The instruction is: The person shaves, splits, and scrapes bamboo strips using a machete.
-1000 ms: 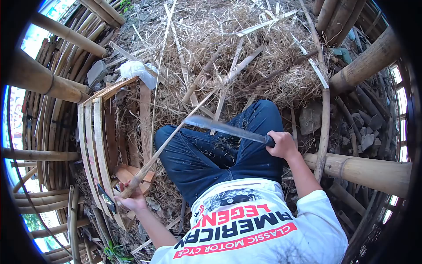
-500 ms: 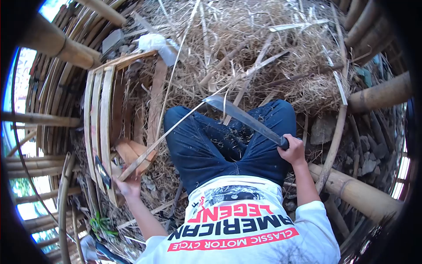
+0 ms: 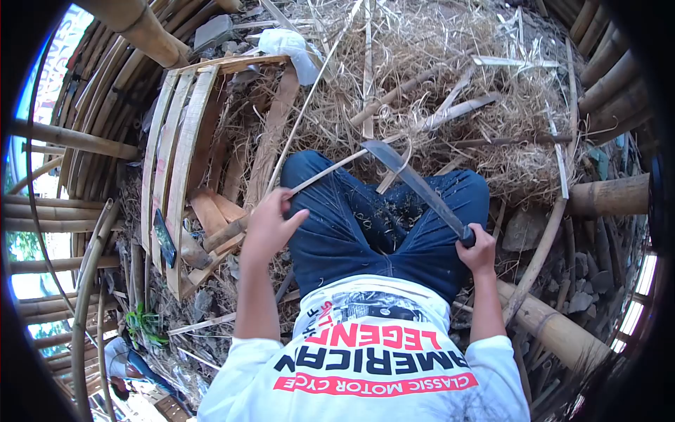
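Note:
My right hand [image 3: 479, 250] is wrapped round the dark handle of a machete [image 3: 422, 190], its long blade slanting up and left across my lap. The blade's tip lies against a thin bamboo strip [image 3: 327, 171]. At my left knee, my left hand [image 3: 266, 224] has its fingers curled over this strip, with the thumb standing apart. Beyond the hand, the strip's lower end is partly hidden. Fine shavings dot my dark trousers [image 3: 316, 232].
A slatted wooden crate [image 3: 186, 148] stands at left, with a phone [image 3: 165, 239] on its slats. A white plastic bag [image 3: 292, 53] lies behind it. Shavings and split bamboo [image 3: 460, 107] cover the ground ahead. Thick bamboo poles [image 3: 555, 327] surround me; stones lie at right.
My left hand has moved up and right along the bamboo strip, from beside the crate to my knee. The right hand still holds the machete. The camera view has shifted slightly.

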The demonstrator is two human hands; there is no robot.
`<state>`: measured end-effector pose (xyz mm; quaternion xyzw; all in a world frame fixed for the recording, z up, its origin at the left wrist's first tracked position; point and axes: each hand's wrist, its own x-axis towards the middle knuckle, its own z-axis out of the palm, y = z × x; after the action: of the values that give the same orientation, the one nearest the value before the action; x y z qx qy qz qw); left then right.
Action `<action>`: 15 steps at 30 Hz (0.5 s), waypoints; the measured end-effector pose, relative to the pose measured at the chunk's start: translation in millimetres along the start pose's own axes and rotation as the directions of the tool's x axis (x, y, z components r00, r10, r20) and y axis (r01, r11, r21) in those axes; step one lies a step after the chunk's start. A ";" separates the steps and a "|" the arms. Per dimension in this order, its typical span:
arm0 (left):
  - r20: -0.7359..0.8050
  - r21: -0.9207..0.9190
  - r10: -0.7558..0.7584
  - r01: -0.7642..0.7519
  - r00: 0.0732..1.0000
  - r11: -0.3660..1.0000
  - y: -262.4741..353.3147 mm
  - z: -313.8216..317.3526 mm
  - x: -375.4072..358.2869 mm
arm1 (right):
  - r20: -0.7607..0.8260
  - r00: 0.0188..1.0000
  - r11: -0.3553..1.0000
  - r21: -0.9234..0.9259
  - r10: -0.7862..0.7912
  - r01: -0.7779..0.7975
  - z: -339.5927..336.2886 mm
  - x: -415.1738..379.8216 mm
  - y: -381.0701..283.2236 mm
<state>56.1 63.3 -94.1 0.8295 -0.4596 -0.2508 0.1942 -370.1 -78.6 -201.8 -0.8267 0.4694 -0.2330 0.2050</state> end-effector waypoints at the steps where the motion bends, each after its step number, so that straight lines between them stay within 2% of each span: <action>1: -0.092 0.183 0.107 -0.089 0.990 0.979 0.4 15.1 17.7 | -0.009 1.000 1.000 -0.006 -0.014 0.014 0.2 -0.1 0.4; 2: -0.105 0.175 0.111 -0.092 0.988 0.980 -1.6 30.3 31.3 | -0.021 1.000 0.999 -0.025 -0.023 0.022 1.2 -1.5 2.4; 4: -0.151 0.465 0.167 -0.079 0.974 0.882 -4.1 50.9 54.1 | -0.032 0.999 0.998 -0.059 -0.019 0.017 2.0 -3.3 3.2; 7: -0.087 0.573 0.219 -0.132 0.972 0.809 -6.0 48.3 73.3 | -0.035 0.999 0.998 -0.060 0.015 -0.018 3.0 -2.7 1.2; 11: -0.015 0.570 0.198 -0.154 0.980 0.807 2.9 40.2 68.9 | 0.015 0.999 0.998 -0.036 0.044 -0.044 2.1 5.1 -1.7; 12: -0.056 0.581 0.245 -0.168 0.968 0.796 1.1 42.6 66.1 | 0.039 0.998 0.998 -0.040 0.048 -0.046 1.1 7.5 -2.1; 15: -0.001 0.552 0.180 -0.150 0.984 0.820 1.3 43.0 70.3 | 0.075 0.996 0.998 -0.042 0.046 -0.043 -2.1 12.4 -6.0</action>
<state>61.4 -1.8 -144.4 0.8138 -0.5768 -0.0684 -0.0188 -361.6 -86.8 -194.4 -0.8283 0.4840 -0.1875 0.2110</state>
